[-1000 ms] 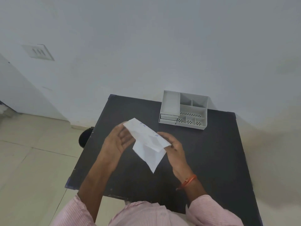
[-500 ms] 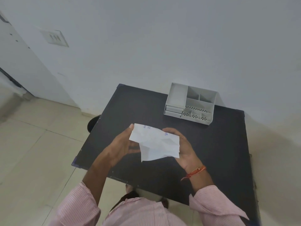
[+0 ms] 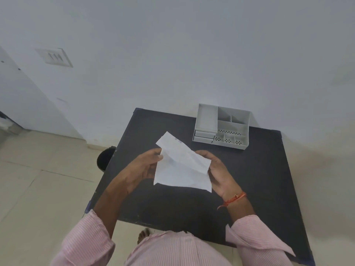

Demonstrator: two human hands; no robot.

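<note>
A creased white sheet of paper (image 3: 182,166) with small blue marks near its top edge hangs above the black table (image 3: 259,179), held between both hands. My left hand (image 3: 143,167) pinches its left edge, thumb on top. My right hand (image 3: 219,171) grips its right edge, fingers curled behind the sheet. The paper is folded over, with one flap slanting from upper left to right. An orange thread band circles my right wrist.
A grey plastic desk organizer (image 3: 222,127) with several compartments and a small drawer stands at the table's back, against the white wall. A dark round object (image 3: 105,158) sits on the tiled floor by the table's left edge. A bare foot (image 3: 143,235) shows under the table's near edge.
The paper has been opened wider and turned, its lower part now spreading flat between the hands. The hands moved slightly apart. The camera view shifted.
</note>
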